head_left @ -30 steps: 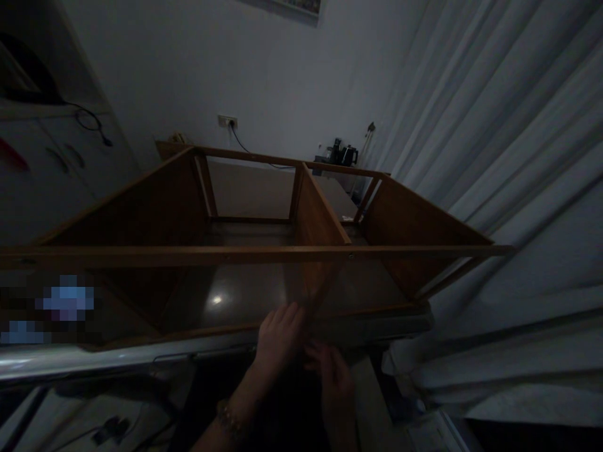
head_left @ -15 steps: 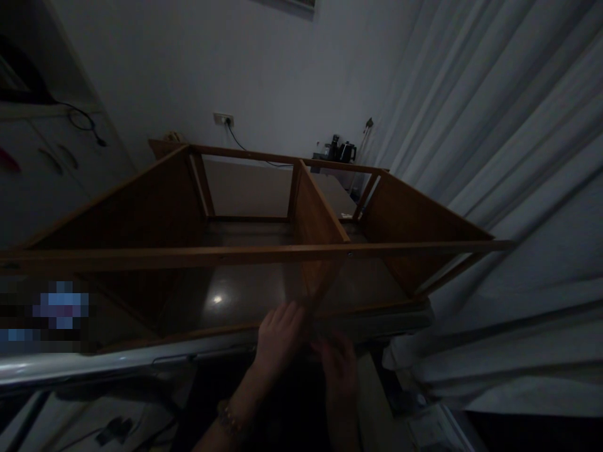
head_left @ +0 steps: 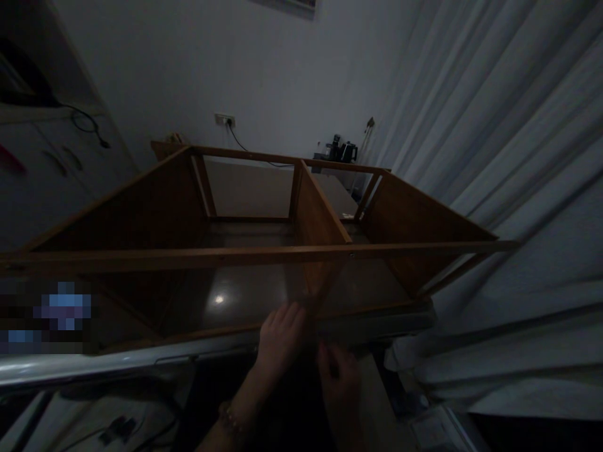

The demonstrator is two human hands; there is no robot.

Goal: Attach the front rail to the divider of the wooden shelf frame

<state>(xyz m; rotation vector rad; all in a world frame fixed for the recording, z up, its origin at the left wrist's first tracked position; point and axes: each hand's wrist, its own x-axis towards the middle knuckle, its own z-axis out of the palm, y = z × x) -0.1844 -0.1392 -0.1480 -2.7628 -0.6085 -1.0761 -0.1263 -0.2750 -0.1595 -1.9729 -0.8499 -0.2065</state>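
Observation:
A wooden cabinet frame [head_left: 245, 254] lies on a dark glossy tabletop [head_left: 235, 295], with a middle divider [head_left: 320, 220] splitting it into two bays. My left hand [head_left: 277, 339] is at the frame's lower front rail, just left of the divider's foot, its fingers together and curled against the wood. A beaded bracelet [head_left: 230, 419] is on that wrist. My right hand [head_left: 340, 376] is just below the rail, right of the left hand, fingers bent in a pinch. The dim light hides whatever it may be holding.
Pale curtains [head_left: 494, 157] hang close along the right side. A wall socket with a cable [head_left: 225, 119] and a dark kettle [head_left: 343, 150] sit behind the frame. White cupboards [head_left: 51, 163] stand at the left. The table's metal edge [head_left: 117, 364] runs in front of me.
My right hand has dropped a little below the rail and its fingers have curled tighter. My left hand stays on the rail. The view has barely shifted.

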